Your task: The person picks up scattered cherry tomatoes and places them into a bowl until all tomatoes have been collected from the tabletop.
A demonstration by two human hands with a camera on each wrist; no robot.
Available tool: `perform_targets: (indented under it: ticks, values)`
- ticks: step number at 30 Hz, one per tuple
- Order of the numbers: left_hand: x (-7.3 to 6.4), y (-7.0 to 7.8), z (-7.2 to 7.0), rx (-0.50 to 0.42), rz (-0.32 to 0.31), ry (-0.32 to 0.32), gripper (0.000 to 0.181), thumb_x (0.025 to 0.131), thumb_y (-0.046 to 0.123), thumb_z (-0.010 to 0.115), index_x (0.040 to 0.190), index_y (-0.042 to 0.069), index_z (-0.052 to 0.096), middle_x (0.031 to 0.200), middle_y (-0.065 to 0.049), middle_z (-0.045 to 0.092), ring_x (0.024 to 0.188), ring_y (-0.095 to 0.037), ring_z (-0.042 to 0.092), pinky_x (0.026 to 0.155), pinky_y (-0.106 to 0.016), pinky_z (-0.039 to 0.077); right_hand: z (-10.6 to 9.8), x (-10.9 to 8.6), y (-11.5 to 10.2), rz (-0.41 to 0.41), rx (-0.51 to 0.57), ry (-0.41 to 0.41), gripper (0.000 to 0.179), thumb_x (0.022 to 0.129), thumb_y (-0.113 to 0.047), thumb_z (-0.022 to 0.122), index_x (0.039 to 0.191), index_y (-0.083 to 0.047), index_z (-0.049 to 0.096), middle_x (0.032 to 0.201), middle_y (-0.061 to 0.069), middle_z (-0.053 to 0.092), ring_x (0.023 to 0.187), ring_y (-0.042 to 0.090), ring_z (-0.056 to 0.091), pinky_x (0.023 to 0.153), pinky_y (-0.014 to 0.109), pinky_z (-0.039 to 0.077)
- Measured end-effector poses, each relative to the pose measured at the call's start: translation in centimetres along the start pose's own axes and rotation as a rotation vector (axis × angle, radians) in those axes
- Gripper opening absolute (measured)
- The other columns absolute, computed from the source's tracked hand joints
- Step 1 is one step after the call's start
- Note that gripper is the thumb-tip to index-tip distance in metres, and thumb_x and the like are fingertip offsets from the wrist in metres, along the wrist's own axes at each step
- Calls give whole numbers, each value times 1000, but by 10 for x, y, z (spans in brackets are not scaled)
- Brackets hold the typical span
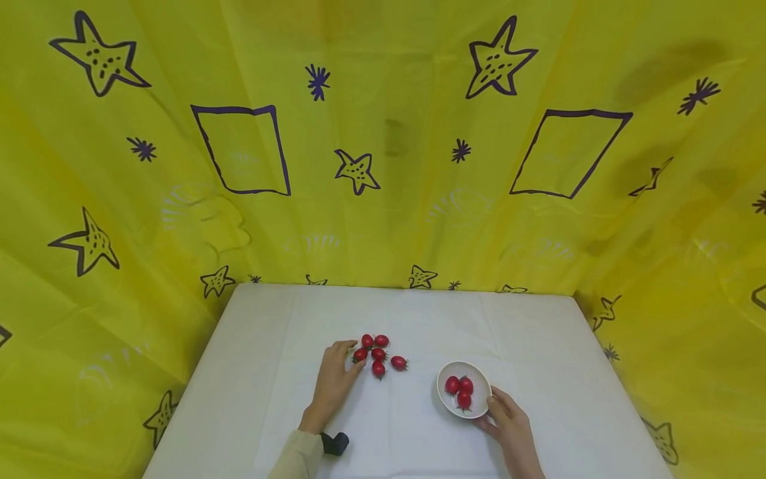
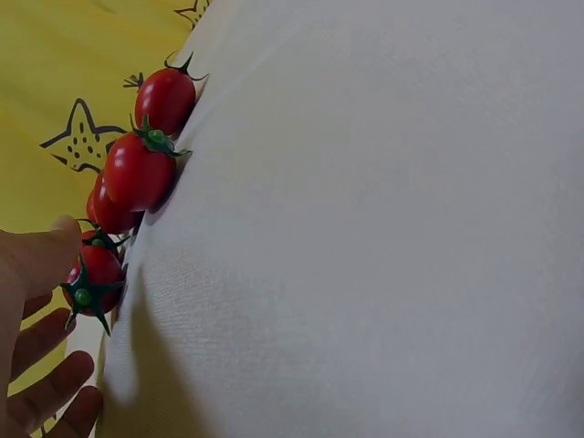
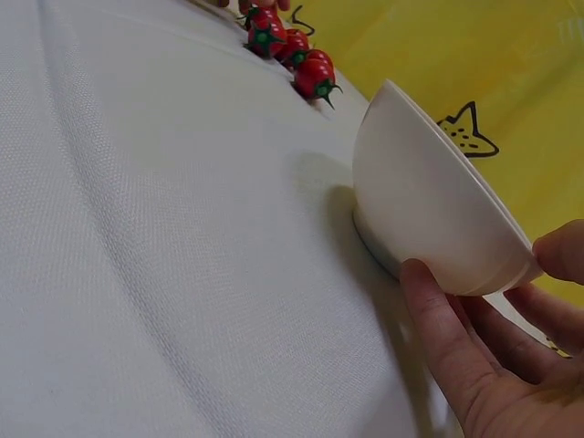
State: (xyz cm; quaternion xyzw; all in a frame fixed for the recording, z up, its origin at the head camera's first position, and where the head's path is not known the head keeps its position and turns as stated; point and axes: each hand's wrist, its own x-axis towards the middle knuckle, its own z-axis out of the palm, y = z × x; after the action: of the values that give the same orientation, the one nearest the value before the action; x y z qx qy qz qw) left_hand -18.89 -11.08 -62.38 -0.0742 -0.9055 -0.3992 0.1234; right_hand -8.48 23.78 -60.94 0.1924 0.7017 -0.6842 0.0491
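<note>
Several red cherry tomatoes [image 1: 378,354] with green stems lie in a loose cluster on the white table. At the cluster's left edge my left hand [image 1: 335,376] has its thumb and fingers apart around one cherry tomato [image 2: 95,281]; the left wrist view shows no firm pinch, and whether the hand touches it is hard to tell. My right hand [image 1: 505,422] grips the rim and side of a white bowl [image 3: 438,192], thumb on the rim and fingers against the outside. Inside the bowl are three cherry tomatoes [image 1: 464,386], hidden from the right wrist view.
The white-covered table [image 1: 526,326] runs back to a yellow curtain [image 1: 395,219] printed with stars and frames, which also hangs along both sides. A black band or strap [image 1: 335,444] shows by the left sleeve [image 1: 299,456].
</note>
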Motion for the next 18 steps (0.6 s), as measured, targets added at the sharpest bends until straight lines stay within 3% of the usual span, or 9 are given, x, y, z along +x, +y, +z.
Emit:
perform_targets:
  ticks: [2, 6, 8, 12, 18]
  values:
    - [0, -1, 2, 26, -19, -26, 44, 91, 19, 80, 131, 5, 66, 129, -12, 68, 117, -31, 61, 102, -49, 52, 0, 0, 0, 1, 6, 0, 57, 112, -22, 46, 158, 8, 30, 162, 37, 32, 126, 10, 62, 97, 32, 61]
    - [1, 1, 5, 86, -13, -24, 43, 91, 19, 80, 129, 5, 66, 126, -13, 70, 116, -32, 61, 103, -50, 53, 1, 0, -1, -1, 0, -7, 57, 113, -22, 45, 158, 8, 29, 162, 37, 30, 146, 41, 45, 98, 33, 61]
    - [2, 1, 7, 111, -8, -15, 42, 90, 19, 81, 127, 5, 67, 124, -12, 71, 114, -31, 62, 101, -49, 53, 1, 0, -1, -2, -3, -9, 57, 113, -22, 44, 158, 8, 28, 162, 37, 30, 150, 47, 37, 98, 33, 61]
    - [3, -1, 11, 147, -3, 3, 37, 89, 18, 82, 121, 6, 70, 117, -11, 73, 108, -29, 62, 96, -47, 53, 1, 0, -1, 4, -8, -6, 56, 113, -22, 44, 158, 8, 29, 162, 37, 30, 149, 48, 38, 97, 33, 61]
    - [5, -3, 14, 161, 8, 23, 32, 88, 17, 83, 116, 9, 72, 110, -8, 74, 103, -26, 61, 91, -44, 53, 0, 2, 0, 18, -13, 4, 55, 113, -21, 46, 158, 7, 31, 162, 35, 32, 144, 38, 46, 97, 32, 61]
